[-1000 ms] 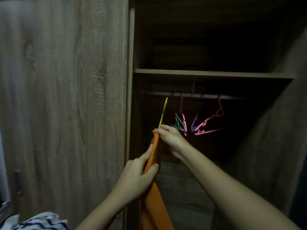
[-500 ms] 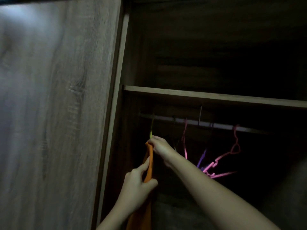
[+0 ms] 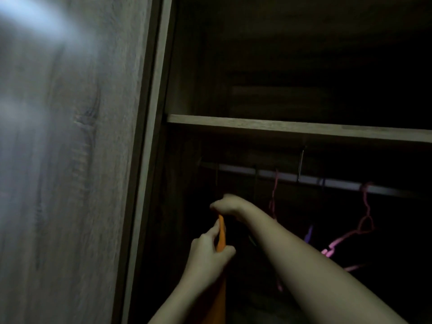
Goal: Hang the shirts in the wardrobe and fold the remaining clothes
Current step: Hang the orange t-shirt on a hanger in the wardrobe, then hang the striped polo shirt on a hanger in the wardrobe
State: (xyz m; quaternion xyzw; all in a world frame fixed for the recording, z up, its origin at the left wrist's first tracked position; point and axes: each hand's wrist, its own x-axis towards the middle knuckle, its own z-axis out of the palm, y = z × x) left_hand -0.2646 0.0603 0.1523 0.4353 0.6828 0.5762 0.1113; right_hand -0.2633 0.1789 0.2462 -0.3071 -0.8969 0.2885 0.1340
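now mid-hanging: left hand (image 3: 210, 256) pinches the orange shirt (image 3: 221, 236), right hand (image 3: 226, 204) grips its top; next, it likely needs hooking over the hanging rail (image 3: 339, 184) at one o'clock.

2 hands, L (image 3: 207, 256) & R (image 3: 230, 204) — 1 orange shirt (image 3: 221, 237), 1 rail (image 3: 339, 183), 2 pink hangers (image 3: 273, 202) (image 3: 365, 220), 1 purple hanger (image 3: 309, 233).
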